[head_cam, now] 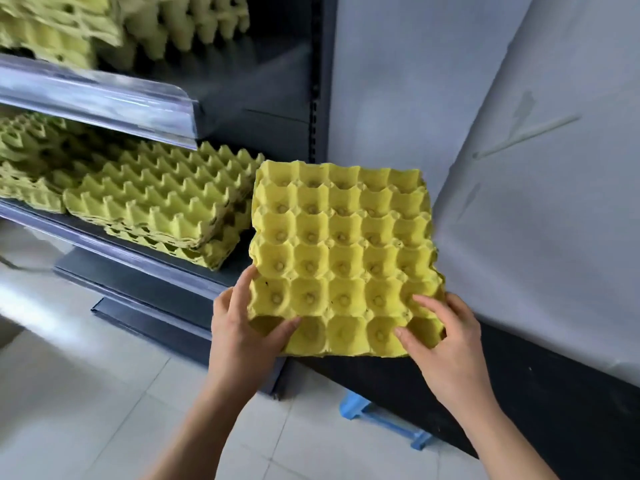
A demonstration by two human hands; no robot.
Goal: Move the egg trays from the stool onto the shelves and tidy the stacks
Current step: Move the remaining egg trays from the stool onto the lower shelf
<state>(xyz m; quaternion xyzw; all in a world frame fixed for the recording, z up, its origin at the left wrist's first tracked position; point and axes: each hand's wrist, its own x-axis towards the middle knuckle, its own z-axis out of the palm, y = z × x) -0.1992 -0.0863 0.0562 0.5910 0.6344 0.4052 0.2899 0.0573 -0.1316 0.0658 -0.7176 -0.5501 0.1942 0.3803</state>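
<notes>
A yellow-green egg tray [343, 251], or a thin stack of them, is held level in the air to the right of the dark shelf unit. My left hand [242, 327] grips its near left corner, thumb on top. My right hand [443, 341] grips the near right corner, fingers spread over the cups. On the lower shelf [114, 244] lies an untidy stack of egg trays [162, 202], with more trays [27, 161] further left. The upper shelf [97, 95] carries other tray stacks [173, 22], blurred. The stool is out of view.
A grey wall panel [519, 133] stands behind and right of the held tray, above a black base strip [519, 393]. A blue plastic piece [381, 420] lies on the white tiled floor [86, 410] under my right arm. The shelf's dark upright [318, 81] is just left of the tray.
</notes>
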